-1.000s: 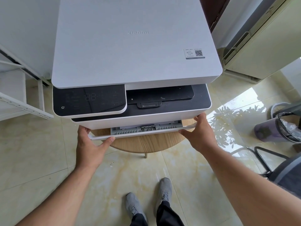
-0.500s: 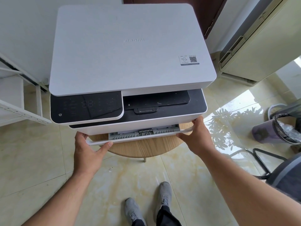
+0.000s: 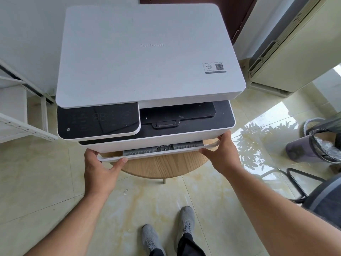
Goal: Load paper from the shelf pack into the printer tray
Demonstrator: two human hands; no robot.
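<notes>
white flatbed printer w/ black control panel sits on a round light-wood table. its thin white paper tray sticks out a little at the printer's 6 o'clock edge, grey ribbed insert showing. left hand grips the tray's 9 o'clock end, thumb on the front lip. right hand grips the 3 o'clock end. hands well apart. white metal shelf at 9 o'clock; bin w/ liner at 3 o'clock.
</notes>
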